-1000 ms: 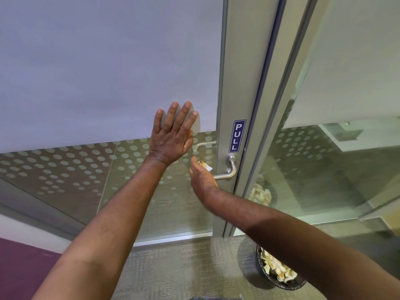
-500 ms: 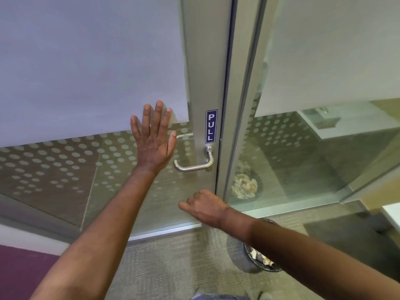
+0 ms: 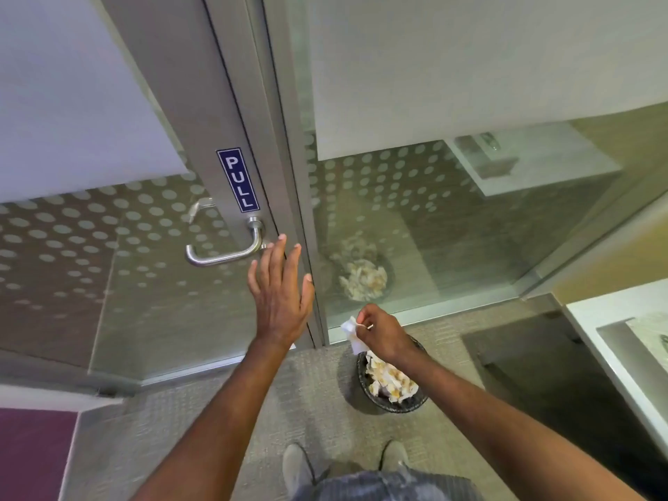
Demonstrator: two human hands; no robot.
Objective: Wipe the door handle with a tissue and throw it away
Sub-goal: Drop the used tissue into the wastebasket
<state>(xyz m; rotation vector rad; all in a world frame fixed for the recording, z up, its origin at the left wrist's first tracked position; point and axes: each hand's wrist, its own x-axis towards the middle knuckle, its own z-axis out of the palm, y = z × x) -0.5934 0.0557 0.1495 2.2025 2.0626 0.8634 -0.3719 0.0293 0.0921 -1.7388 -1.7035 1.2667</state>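
A person stood at a glass door, seen from above through a camera worn on the head. The right hand (image 3: 383,334) was closed in a pinch around a crumpled white tissue (image 3: 352,332), which hung from the fingertips directly above the near rim of a dark wastebasket (image 3: 392,405) on the carpeted floor. The basket, just below and slightly beyond that hand, already held a heap of used tissues.

The left hand (image 3: 280,301) was open with fingers spread and held nothing. It was raised flat toward the door's metal frame, its fingertips just below and to the right of the silver door handle (image 3: 226,253); whether it touched the frame could not be told. A blue "PULL" sign (image 3: 238,180) sat just above the handle.

Judging by the tissue's place away from the handle and over the basket, the wiping seemed finished. What appeared left was the last step: letting the tissue go so it dropped among the others.
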